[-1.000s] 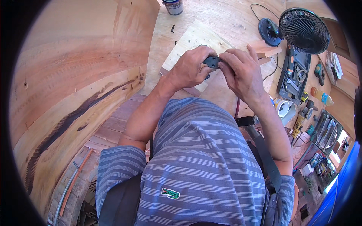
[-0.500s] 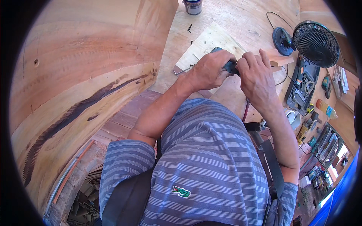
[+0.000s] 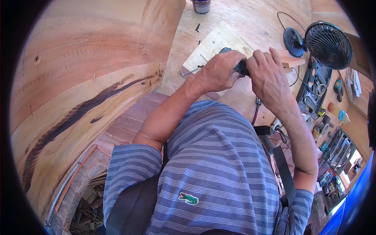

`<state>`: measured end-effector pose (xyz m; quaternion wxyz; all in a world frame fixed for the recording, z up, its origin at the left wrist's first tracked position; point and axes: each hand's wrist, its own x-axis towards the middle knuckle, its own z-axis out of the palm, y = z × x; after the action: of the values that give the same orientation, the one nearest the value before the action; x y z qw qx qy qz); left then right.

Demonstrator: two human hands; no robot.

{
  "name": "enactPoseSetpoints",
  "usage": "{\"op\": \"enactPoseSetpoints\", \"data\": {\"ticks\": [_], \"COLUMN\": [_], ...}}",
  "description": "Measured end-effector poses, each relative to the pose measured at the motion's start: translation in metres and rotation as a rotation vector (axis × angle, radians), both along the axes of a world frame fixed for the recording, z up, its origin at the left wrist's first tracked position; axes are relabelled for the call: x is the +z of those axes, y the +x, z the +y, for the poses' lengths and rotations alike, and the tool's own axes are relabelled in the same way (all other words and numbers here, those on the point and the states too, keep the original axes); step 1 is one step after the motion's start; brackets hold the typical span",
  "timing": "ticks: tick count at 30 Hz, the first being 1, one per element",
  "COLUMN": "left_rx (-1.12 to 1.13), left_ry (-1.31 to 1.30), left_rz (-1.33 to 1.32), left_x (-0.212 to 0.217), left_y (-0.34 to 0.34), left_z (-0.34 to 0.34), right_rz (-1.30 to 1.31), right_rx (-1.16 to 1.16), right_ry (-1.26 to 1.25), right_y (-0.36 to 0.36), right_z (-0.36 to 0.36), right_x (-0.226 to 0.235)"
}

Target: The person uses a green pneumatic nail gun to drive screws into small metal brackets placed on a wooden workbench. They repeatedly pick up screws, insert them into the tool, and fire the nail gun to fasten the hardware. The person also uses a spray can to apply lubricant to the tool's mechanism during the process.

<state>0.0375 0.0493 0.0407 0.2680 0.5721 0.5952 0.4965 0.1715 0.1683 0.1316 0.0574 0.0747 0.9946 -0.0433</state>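
Note:
My left hand (image 3: 223, 70) is closed around a dark tool with a teal-grey end (image 3: 225, 50); the grip covers most of it, so its kind cannot be made out. My right hand (image 3: 268, 76) has its fingers curled at the tool's black end (image 3: 242, 68), beside the left thumb. Both hands are over a pale wooden board (image 3: 224, 35) on the workbench. Close to my left wrist lie an L-shaped hex key (image 3: 190, 72) and a small dark screw (image 3: 201, 66).
Dark screws (image 3: 197, 28) and a tub (image 3: 201, 6) are farther back. At the right stand a black fan (image 3: 328, 45), a wood block (image 3: 290, 58) and an open tool case (image 3: 313, 94). A tall wooden panel (image 3: 98, 51) rises on the left.
My right hand has shifted slightly at the tool's end, and its forearm has swung a little outward to the right. The left hand keeps its hold, almost still.

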Motion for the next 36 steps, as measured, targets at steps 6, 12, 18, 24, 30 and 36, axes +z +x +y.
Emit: {"op": "enactPoseSetpoints", "data": {"ticks": [6,12,18,24,30,36], "left_rx": [-0.01,-0.002,-0.018,-0.003,-0.002,-0.014], "left_ry": [-0.02,-0.013,-0.021,-0.017,-0.026,-0.032], "left_rz": [0.003,0.02,-0.005,-0.005,0.01,0.002], "left_x": [0.002,0.002,0.004,0.004,0.002,0.002], "left_y": [-0.003,-0.003,-0.003,0.0,-0.003,-0.004], "left_z": [0.0,0.001,-0.001,0.0,0.0,-0.001], "right_rz": [-0.012,-0.033,0.077,0.006,-0.104,0.01], "right_rx": [0.041,0.058,0.001,0.018,0.059,0.064], "right_ry": [0.081,0.109,-0.088,-0.011,0.128,0.034], "right_y": [-0.002,-0.002,0.004,0.001,-0.006,-0.004], "right_z": [0.0,0.001,0.004,0.003,-0.002,0.005], "right_x": [-0.004,-0.003,-0.004,-0.008,0.001,-0.005]}}
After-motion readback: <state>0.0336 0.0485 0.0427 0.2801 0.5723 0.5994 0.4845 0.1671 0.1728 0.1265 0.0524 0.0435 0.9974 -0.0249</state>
